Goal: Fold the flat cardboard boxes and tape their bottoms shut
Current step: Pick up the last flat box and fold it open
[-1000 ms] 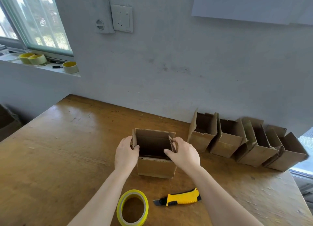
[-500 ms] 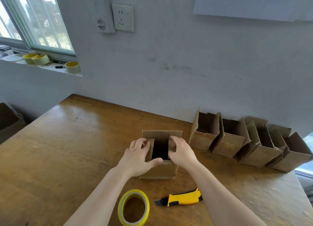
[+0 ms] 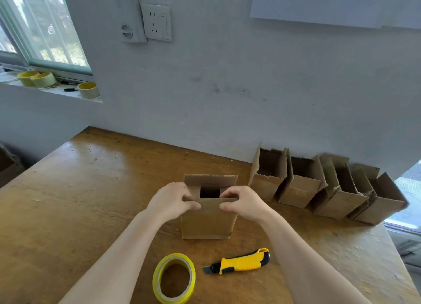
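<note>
**Box flaps held in**

The box (image 3: pixel 206 217) is stood on the table (image 3: pixel 91 201). Its flaps are pinched inward by the left hand (image 3: pixel 169 201) and right hand (image 3: pixel 242 202), both clamped on its rim, so they can be closed. Tape (image 3: pixel 174 278) is kept near for sealing.

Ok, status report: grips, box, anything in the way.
Left grip and right grip both pinching box flaps inward. Centre gap open, flaps untaped. Tape roll, knife lying near, nothing blocking.

A packing workroom: scuffed wooden bench (image 3: pixel 68 201), folded cartons (image 3: pixel 319 185), tape rolls (image 3: pixel 43 79) on the sill.
</note>
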### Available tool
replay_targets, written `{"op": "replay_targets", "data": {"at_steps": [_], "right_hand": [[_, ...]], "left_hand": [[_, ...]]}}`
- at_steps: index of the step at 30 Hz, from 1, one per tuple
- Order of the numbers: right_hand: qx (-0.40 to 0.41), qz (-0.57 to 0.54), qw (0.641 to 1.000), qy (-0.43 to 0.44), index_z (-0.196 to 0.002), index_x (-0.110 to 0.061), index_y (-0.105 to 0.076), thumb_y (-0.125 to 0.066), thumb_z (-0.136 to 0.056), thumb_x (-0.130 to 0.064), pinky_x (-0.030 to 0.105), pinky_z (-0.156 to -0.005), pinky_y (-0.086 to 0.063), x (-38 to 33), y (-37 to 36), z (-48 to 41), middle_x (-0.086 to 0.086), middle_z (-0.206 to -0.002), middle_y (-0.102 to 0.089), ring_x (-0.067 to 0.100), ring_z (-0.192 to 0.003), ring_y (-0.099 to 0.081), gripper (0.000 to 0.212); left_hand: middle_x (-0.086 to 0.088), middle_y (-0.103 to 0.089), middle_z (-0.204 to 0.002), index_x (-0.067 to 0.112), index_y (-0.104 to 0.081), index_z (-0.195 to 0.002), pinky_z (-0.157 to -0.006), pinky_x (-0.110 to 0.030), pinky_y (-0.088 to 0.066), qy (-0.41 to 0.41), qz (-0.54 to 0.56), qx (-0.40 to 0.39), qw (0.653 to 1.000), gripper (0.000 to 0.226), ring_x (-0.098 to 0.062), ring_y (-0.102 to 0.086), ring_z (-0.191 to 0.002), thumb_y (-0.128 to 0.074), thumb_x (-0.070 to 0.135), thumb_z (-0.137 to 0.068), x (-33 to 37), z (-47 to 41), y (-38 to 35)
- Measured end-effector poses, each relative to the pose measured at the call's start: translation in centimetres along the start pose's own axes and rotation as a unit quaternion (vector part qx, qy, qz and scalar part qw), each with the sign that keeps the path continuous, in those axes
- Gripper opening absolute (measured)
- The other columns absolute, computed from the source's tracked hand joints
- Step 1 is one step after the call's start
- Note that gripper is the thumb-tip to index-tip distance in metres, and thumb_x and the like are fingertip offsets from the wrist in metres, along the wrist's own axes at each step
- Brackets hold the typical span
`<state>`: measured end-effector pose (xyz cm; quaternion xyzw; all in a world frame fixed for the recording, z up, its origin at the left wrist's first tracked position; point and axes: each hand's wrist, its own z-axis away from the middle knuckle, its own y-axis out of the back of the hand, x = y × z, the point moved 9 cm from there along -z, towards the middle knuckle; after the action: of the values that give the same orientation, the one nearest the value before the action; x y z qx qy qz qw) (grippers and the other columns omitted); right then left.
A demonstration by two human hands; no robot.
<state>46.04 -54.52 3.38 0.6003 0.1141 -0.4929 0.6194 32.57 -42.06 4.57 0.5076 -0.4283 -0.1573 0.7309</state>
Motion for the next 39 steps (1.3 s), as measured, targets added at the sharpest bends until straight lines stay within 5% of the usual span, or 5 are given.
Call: {"op": "replay_targets", "data": {"at_steps": [9,16,31,34,39], "right_hand": [[0.145,0.132,0.981,-0.012,-0.151,-0.029,-0.021,-0.077,-0.082,-0.027,0.031,-0.092,-0.050,-1.3,1.0,0.5,0.004,-0.148,-0.032,0.023,-0.124,-0.050,0.089],[0.189,0.305,0.933,0.016,-0.126,-0.027,-0.063,-0.059,-0.093,-0.041,0.035,-0.105,-0.037,-2.8,1.0,0.6,0.001,-0.138,-0.040,0.021,-0.126,-0.034,0.036],[0.172,0.278,0.944,0.040,-0.139,-0.018,-0.052,-0.044,-0.101,-0.039,0.037,-0.111,-0.036,-2.4,-2.6,1.5,0.005,-0.151,-0.042,0.022,-0.139,-0.037,0.045],[0.168,0.272,0.947,0.030,-0.142,-0.019,-0.048,-0.042,-0.102,-0.039,0.036,-0.113,-0.035,-2.3,-2.7,1.6,0.003,-0.152,-0.039,0.021,-0.141,-0.034,0.045],[0.160,0.276,0.947,0.022,-0.143,-0.020,-0.046,-0.040,-0.102,-0.039,0.037,-0.114,-0.033,-2.5,-2.8,1.8,0.003,-0.154,-0.037,0.021,-0.142,-0.031,0.045]], "left_hand": [[-0.001,-0.043,-0.137,0.034,-0.011,-0.151,-0.088,-0.032,-0.049,0.049,0.104,0.078,0.990,0.098,-0.019,-0.054,-0.115,-0.078,0.031,-0.078,-1.1,0.0,-0.3],[0.006,-0.047,-0.123,0.021,-0.067,-0.117,-0.089,-0.025,-0.041,-0.020,0.035,0.138,0.990,0.038,-0.012,-0.043,-0.115,-0.069,0.040,-0.084,-1.1,0.1,-0.5],[0.001,-0.048,-0.104,0.013,-0.054,-0.108,-0.061,-0.023,-0.040,0.015,0.086,0.266,0.960,0.039,-0.017,-0.053,-0.086,-0.045,0.048,-0.094,-2.1,5.1,-1.8],[0.008,-0.048,-0.088,0.022,-0.053,-0.087,-0.064,-0.019,-0.037,0.012,-0.006,0.136,0.991,0.046,-0.012,-0.049,-0.084,-0.037,0.065,-0.089,-2.5,6.4,-5.7],[-0.001,-0.023,-0.149,0.027,-0.031,-0.146,-0.109,-0.055,-0.026,-0.004,-0.159,-0.253,0.954,0.109,-0.025,-0.020,-0.140,-0.063,0.082,-0.058,-3.6,8.8,-14.4]]}}
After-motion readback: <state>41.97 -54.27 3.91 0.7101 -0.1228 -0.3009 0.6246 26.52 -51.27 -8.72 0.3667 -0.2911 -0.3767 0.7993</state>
